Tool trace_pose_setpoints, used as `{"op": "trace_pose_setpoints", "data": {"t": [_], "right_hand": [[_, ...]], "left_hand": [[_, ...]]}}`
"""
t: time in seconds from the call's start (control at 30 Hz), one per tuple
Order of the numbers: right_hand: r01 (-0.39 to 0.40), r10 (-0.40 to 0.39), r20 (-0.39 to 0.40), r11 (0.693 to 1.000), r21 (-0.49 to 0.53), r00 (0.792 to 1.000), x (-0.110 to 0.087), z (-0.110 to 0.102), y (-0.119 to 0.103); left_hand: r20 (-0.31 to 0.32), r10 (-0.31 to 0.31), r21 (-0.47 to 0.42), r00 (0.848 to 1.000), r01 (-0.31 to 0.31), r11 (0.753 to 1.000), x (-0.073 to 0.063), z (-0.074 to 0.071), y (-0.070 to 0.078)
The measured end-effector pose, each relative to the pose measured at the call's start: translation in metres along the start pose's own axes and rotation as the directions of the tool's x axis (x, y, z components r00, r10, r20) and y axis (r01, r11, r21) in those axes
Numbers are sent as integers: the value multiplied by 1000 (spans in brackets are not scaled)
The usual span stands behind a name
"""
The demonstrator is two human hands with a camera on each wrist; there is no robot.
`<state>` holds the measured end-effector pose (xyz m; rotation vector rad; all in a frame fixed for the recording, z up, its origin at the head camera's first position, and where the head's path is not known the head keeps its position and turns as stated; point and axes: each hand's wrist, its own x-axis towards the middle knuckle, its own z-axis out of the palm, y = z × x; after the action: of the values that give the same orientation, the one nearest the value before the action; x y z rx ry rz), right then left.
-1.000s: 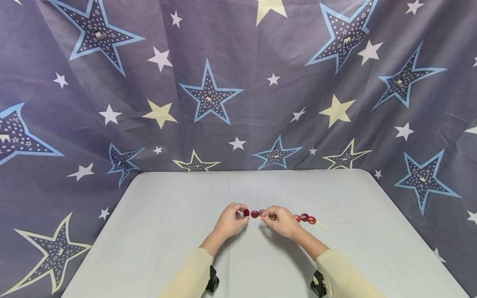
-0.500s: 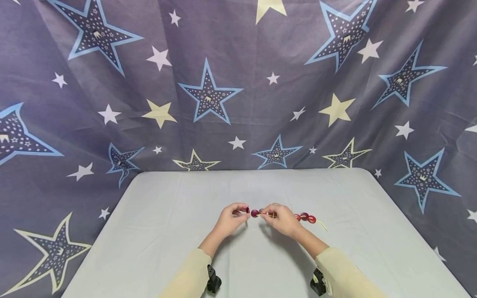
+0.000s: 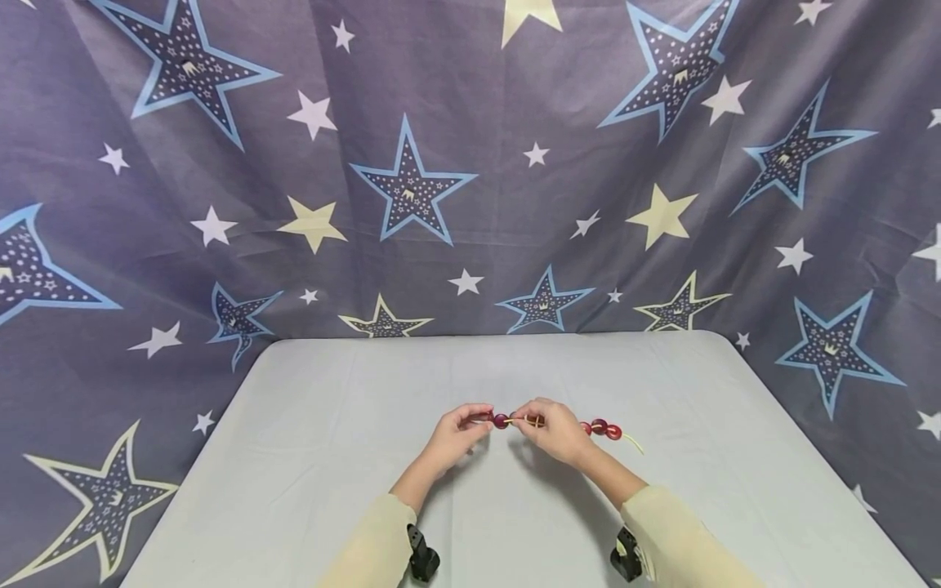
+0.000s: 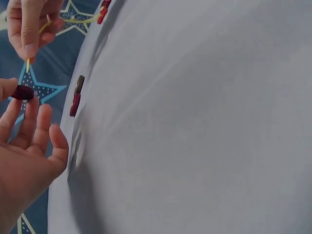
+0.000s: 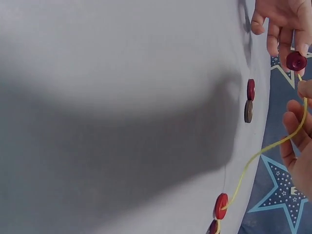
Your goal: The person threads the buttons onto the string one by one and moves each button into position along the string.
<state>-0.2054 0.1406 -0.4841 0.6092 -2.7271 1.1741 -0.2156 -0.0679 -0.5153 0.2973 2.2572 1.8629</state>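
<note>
Between thumb and fingertips, my left hand (image 3: pixel 452 439) pinches a dark red button (image 5: pixel 296 61), seen edge-on in the left wrist view. My right hand (image 3: pixel 557 434) pinches a yellow cord (image 5: pixel 273 145) close to its end. That short end points at the button in the right wrist view; whether it has entered a hole I cannot tell. From the right hand the cord runs down to a bright red button (image 5: pixel 221 206) threaded on it, with more red buttons (image 3: pixel 599 427) strung behind.
Beneath the hands, a loose dark red button (image 5: pixel 251 89) and a brownish-grey button (image 5: pixel 248 111) lie side by side on the white-covered table (image 3: pixel 353 384). The cord's tail (image 3: pixel 633 443) lies at the right. A star-patterned curtain (image 3: pixel 470 163) hangs behind the table.
My left hand has turned its button from face-on to edge-on toward the right hand. The right hand, still pinching the cord, has hardly moved; the strung buttons lie as before.
</note>
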Motion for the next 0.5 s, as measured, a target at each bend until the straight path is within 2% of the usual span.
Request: {"op": "trace_pose_setpoints", "data": {"t": [0.13,0.3,0.37,0.5], "right_hand": [[21,-21,-6,1000,3,1000,0,1,-2],[17,-17,-17,1000,-1,1000,1,1,-3],[14,-14,-22,1000,-1,1000,1,1,-4],[15,-15,-28,1000,11,999,1,2,-5]], "left_hand": [[38,-33,-82,999,36,996,-1,0,1],[61,-51,-118,997,58,991,-13,1,21],[60,-63,-131,996,70,989,-12,1,19],[56,-94,-185,994,103,977,-4,4,1]]}}
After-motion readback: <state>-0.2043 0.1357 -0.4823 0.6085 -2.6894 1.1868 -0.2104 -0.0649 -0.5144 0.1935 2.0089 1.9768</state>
